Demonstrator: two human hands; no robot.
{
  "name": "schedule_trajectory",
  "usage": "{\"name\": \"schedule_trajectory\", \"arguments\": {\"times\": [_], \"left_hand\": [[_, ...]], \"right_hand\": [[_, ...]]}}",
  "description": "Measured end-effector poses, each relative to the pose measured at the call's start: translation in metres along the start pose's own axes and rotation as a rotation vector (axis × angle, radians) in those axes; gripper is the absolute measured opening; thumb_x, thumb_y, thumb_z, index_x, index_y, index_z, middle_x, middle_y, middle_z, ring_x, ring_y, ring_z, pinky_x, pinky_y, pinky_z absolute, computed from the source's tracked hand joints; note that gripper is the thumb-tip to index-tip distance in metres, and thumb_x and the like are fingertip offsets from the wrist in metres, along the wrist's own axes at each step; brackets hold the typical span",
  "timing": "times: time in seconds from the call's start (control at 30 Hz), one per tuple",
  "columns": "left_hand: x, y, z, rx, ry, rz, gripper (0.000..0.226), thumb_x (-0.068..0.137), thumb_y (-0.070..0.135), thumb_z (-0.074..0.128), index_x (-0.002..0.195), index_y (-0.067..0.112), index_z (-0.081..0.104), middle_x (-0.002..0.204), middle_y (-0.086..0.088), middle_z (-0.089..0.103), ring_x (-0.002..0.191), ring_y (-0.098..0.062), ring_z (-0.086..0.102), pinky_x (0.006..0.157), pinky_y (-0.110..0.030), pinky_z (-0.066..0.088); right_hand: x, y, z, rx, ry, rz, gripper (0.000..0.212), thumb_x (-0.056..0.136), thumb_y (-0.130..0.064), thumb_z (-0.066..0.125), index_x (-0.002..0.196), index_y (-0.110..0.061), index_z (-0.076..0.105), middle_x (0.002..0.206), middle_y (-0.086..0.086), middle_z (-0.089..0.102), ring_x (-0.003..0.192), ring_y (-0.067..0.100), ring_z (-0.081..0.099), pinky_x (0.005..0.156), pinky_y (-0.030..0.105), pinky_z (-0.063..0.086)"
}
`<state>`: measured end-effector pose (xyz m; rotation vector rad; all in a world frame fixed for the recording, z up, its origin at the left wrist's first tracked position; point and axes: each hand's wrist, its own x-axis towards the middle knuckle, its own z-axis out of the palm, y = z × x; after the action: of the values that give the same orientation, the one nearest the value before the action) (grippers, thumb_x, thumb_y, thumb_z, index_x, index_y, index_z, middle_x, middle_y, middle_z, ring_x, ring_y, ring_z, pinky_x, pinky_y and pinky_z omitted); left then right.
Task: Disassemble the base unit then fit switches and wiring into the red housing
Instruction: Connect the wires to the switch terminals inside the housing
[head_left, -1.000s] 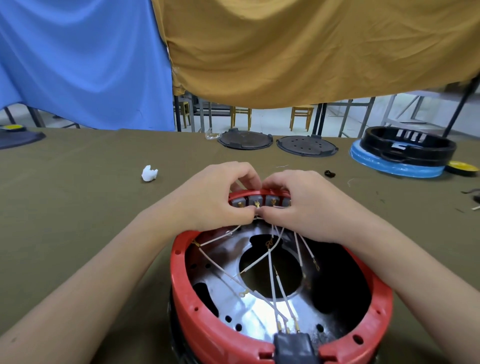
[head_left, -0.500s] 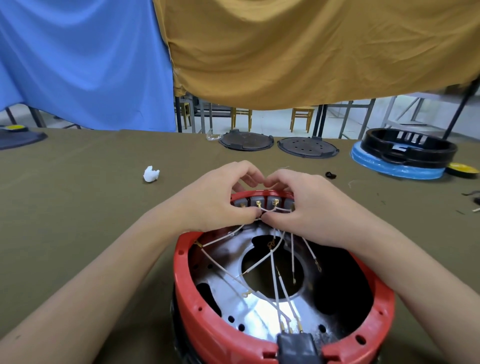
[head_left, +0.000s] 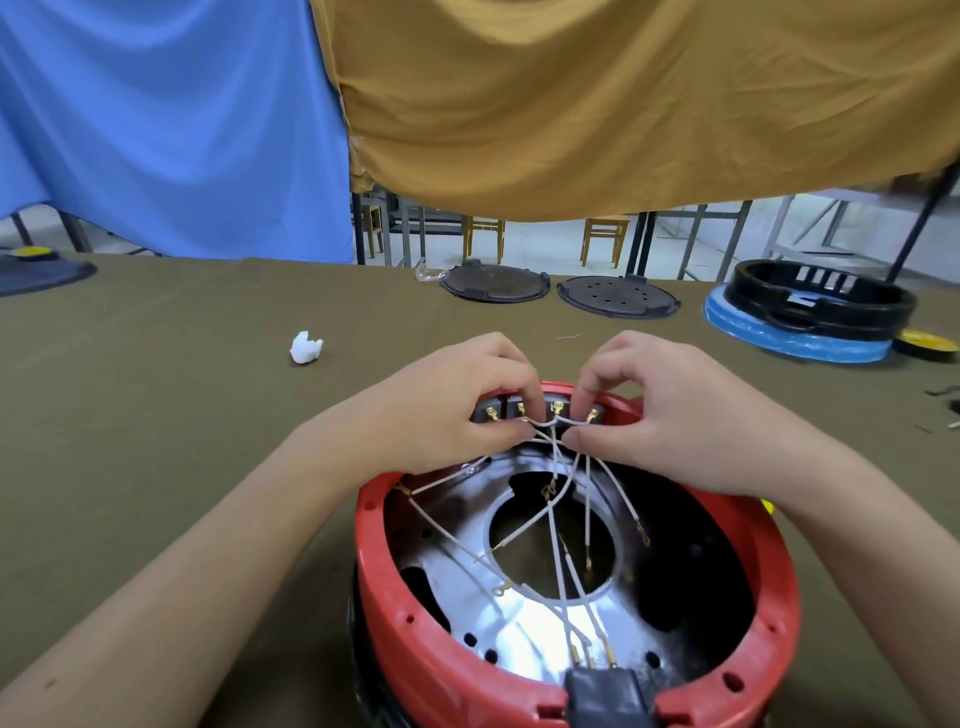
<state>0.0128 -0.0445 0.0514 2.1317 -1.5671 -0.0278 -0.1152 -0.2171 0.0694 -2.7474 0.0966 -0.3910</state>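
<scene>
Nearest the camera, one dark grey connector block (head_left: 605, 693) sits in a notch at the near rim of the single red housing (head_left: 415, 660), which lies open side up on the olive-covered desk (head_left: 156, 415). Three brass-tipped white wires (head_left: 558, 577) rise from that block and cross a shiny metal plate (head_left: 519, 629) with one large round hole in its middle; several more white wires fan over the hole, some ending in loose brass ring terminals. At the far rim of the housing a row of grey switches (head_left: 556, 408) stands against the red wall, with four brass terminals showing between the fingers. Both hands work there: the left hand (head_left: 447, 405) has its fingers curled, thumb and forefinger pinching a white wire at the switch row, and the right hand (head_left: 670, 410) mirrors it, its fingers curled and pinching the wire from the other side, the two sets of fingertips nearly touching. Further out on the desk, to the left, lies one crumpled white scrap (head_left: 305, 347). Beyond the hands, two round dark plates (head_left: 496, 283) lie side by side near the far edge, and to the right one black ring-shaped base (head_left: 821, 296) rests on one blue disc (head_left: 795, 340). Behind hang one blue cloth (head_left: 166, 119) and one mustard cloth (head_left: 623, 104).
</scene>
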Motion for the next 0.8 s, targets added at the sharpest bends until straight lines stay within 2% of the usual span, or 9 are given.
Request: {"name": "schedule_trajectory", "arguments": {"times": [0.13,0.2,0.27,0.37,0.47,0.57,0.63,0.8], "left_hand": [[0.0,0.001,0.0,-0.012,-0.005,0.004,0.015,0.092,0.028,0.066,0.09,0.042,0.061,0.117,0.012,0.05,0.099,0.0,0.053,0.089,-0.018,0.042],[0.0,0.001,0.0,-0.02,-0.01,0.01,0.015,0.092,0.028,0.066,0.09,0.042,0.061,0.116,0.013,0.049,0.097,-0.001,0.054,0.088,-0.017,0.042],[0.0,0.0,0.0,-0.029,-0.015,0.013,0.018,0.093,0.027,0.065,0.09,0.043,0.059,0.115,0.014,0.049,0.096,-0.002,0.054,0.088,-0.018,0.043],[0.0,0.0,0.0,-0.055,-0.011,0.019,0.015,0.092,0.029,0.066,0.093,0.043,0.061,0.116,0.016,0.05,0.102,-0.002,0.055,0.092,-0.02,0.043],[0.0,-0.001,0.0,-0.057,-0.01,0.03,0.009,0.091,0.034,0.067,0.095,0.04,0.063,0.119,0.014,0.05,0.108,-0.002,0.055,0.099,-0.029,0.045],[0.0,0.0,0.0,-0.055,-0.017,0.029,0.007,0.093,0.034,0.064,0.092,0.041,0.062,0.119,0.014,0.05,0.107,-0.003,0.055,0.098,-0.034,0.046],[0.0,0.001,0.0,-0.048,-0.02,0.024,0.007,0.093,0.034,0.063,0.091,0.041,0.061,0.119,0.014,0.05,0.103,-0.002,0.055,0.096,-0.035,0.047],[0.0,0.0,0.0,-0.03,-0.029,0.021,0.007,0.094,0.031,0.064,0.099,0.035,0.065,0.119,0.014,0.049,0.099,-0.003,0.055,0.094,-0.031,0.047]], "right_hand": [[-0.001,0.002,-0.001,-0.001,-0.056,-0.02,0.021,0.07,-0.056,0.072,0.078,-0.037,0.068,0.106,-0.019,0.051,0.094,0.001,0.055,0.087,0.03,0.047],[-0.002,0.003,-0.004,0.009,-0.095,-0.041,0.025,0.068,-0.06,0.072,0.08,-0.038,0.068,0.109,-0.021,0.049,0.098,-0.002,0.051,0.087,0.023,0.044],[-0.003,0.004,-0.006,0.041,-0.124,-0.073,0.02,0.071,-0.056,0.072,0.08,-0.039,0.069,0.114,-0.024,0.048,0.107,-0.003,0.046,0.09,0.017,0.038],[-0.002,0.005,-0.008,0.1,-0.125,-0.109,0.012,0.075,-0.047,0.07,0.082,-0.038,0.071,0.12,-0.026,0.049,0.115,-0.005,0.043,0.095,0.022,0.036],[0.0,0.003,-0.005,0.147,-0.092,-0.146,0.011,0.079,-0.048,0.069,0.08,-0.037,0.072,0.114,-0.025,0.056,0.108,-0.007,0.051,0.093,0.021,0.038],[0.003,0.005,-0.003,0.156,-0.042,-0.158,0.016,0.079,-0.05,0.066,0.083,-0.036,0.072,0.108,-0.02,0.062,0.104,0.0,0.058,0.097,0.034,0.043],[0.005,0.008,-0.003,0.175,-0.041,-0.141,0.013,0.084,-0.045,0.066,0.088,-0.034,0.072,0.104,-0.017,0.065,0.104,0.002,0.058,0.099,0.039,0.044],[0.006,0.016,-0.002,0.243,-0.048,-0.101,0.008,0.092,-0.03,0.064,0.09,-0.032,0.072,0.099,-0.017,0.066,0.101,-0.004,0.057,0.099,0.035,0.044]]}}
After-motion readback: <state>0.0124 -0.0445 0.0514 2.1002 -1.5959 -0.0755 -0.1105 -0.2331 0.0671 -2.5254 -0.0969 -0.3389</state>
